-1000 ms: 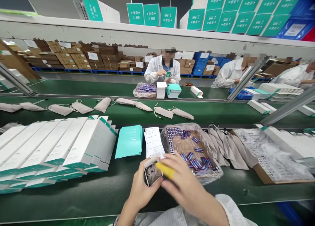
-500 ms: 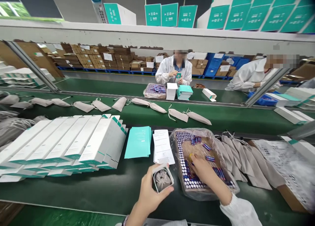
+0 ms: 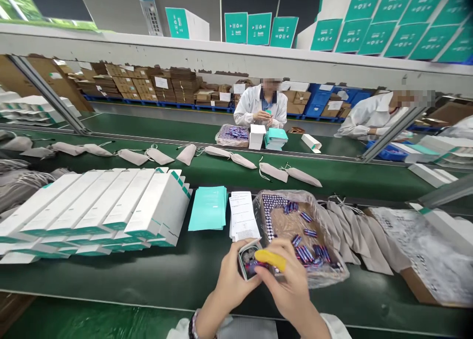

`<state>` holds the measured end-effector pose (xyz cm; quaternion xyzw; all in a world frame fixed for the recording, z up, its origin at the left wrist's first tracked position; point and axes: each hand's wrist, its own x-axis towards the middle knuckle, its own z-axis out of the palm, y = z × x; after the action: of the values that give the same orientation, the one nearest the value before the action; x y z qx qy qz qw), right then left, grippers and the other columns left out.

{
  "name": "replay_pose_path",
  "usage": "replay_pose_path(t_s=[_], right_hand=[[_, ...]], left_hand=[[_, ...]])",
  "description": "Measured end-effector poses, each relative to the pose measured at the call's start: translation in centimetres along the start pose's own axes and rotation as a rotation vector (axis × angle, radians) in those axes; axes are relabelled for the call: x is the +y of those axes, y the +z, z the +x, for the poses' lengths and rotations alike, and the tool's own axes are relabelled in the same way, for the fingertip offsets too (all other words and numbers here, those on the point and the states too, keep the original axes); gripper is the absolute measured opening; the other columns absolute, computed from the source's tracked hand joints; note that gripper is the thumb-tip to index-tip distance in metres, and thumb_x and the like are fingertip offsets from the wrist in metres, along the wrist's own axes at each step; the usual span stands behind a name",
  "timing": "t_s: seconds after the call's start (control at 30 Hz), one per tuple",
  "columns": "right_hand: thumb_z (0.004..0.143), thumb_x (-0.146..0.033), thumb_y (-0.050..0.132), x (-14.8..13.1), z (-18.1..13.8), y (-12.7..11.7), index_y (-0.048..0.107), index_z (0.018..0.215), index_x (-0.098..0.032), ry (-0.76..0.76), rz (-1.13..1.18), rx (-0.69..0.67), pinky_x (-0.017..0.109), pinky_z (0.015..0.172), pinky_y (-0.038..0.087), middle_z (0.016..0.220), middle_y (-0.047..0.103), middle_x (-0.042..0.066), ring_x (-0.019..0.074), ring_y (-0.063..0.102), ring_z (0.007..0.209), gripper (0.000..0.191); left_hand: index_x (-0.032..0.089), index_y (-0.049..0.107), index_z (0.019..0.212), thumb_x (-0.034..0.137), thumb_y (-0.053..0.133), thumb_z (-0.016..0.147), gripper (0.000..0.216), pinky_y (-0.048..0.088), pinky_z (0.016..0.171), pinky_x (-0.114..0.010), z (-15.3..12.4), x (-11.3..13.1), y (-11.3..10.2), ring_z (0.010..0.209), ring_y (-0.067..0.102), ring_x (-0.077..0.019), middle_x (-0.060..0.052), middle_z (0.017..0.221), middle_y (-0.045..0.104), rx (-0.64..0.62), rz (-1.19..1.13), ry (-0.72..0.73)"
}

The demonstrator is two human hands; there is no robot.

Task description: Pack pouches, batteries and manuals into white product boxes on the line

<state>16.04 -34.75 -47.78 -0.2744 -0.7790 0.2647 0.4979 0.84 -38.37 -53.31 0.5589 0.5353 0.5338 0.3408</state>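
Observation:
My left hand (image 3: 231, 275) is wrapped round a small white box (image 3: 241, 269) with its open end facing up toward me. Grey stuff, like the gathered pouch, shows inside the opening. At the mouth of the box, my right hand (image 3: 290, 282) pinches blue-and-red batteries (image 3: 253, 266), partly hidden by its fingers. A yellow cover (image 3: 271, 259) sits on one right finger. Just beyond that hand, a plastic-lined cardboard tray (image 3: 283, 226) holds standing batteries along its edge and loose ones lying on its bottom.
White boxes (image 3: 140, 211) are stacked at left, beside teal booklets (image 3: 208, 208) and printed sheets (image 3: 244, 213). Grey pouches (image 3: 347, 230) lie right of the tray, near a carton of plastic-wrapped items (image 3: 424, 250). More pouches (image 3: 273, 172) line the belt. Two co-workers sit opposite.
My right hand has left the battery tray and come to the box mouth with batteries in its fingers. My left hand still holds the box, slightly shifted.

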Motion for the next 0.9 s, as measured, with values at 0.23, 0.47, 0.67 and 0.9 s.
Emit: replay_pose_path(t_s=[0.23, 0.47, 0.67, 0.9], right_hand=[[0.093, -0.028, 0.060, 0.2, -3.2, 2.9, 0.054, 0.128, -0.030, 0.396, 0.036, 0.164, 0.058, 0.112, 0.037, 0.144, 0.048, 0.010, 0.0315, 0.043, 0.137, 0.036], [0.092, -0.028, 0.056, 0.6, -3.2, 4.8, 0.052, 0.131, -0.027, 0.680, 0.468, 0.108, 0.045, 0.112, 0.043, 0.136, 0.061, 0.007, 0.0250, 0.056, 0.130, 0.039], [0.096, -0.058, 0.046, 1.4, -3.2, 6.3, 0.059, 0.127, -0.024, 0.637, 0.739, 0.252, 0.050, 0.106, 0.048, 0.131, 0.066, 0.012, 0.0298, 0.060, 0.125, 0.048], [0.087, -0.035, 0.067, 0.9, -1.9, 5.4, 0.054, 0.126, -0.029, 0.649, 0.602, 0.140, 0.046, 0.106, 0.048, 0.132, 0.064, 0.008, 0.0269, 0.058, 0.127, 0.042]], left_hand=[[0.022, 0.056, 0.121, 0.033, 0.074, 0.081, 0.045, 0.056, 0.087, -0.037, -0.7, 1.1, 0.1, 0.098, 0.069, -0.0241, -0.007, 0.113, 0.070, 0.029, -0.028, -0.030], [0.021, 0.043, 0.141, 0.057, 0.060, 0.088, 0.066, 0.042, 0.111, -0.047, -1.9, 0.9, 0.4, 0.132, 0.052, -0.0319, -0.015, 0.144, 0.052, -0.107, -0.405, 0.032], [0.021, 0.044, 0.139, 0.046, 0.049, 0.095, 0.051, 0.037, 0.116, -0.046, -1.2, 0.3, 0.5, 0.137, 0.047, -0.0299, -0.012, 0.146, 0.051, -0.025, -0.614, -0.046], [0.023, 0.049, 0.127, 0.018, 0.048, 0.091, 0.037, 0.047, 0.106, -0.042, -0.8, 1.2, 1.1, 0.123, 0.057, -0.0243, -0.009, 0.130, 0.060, 0.116, -0.392, 0.052]])
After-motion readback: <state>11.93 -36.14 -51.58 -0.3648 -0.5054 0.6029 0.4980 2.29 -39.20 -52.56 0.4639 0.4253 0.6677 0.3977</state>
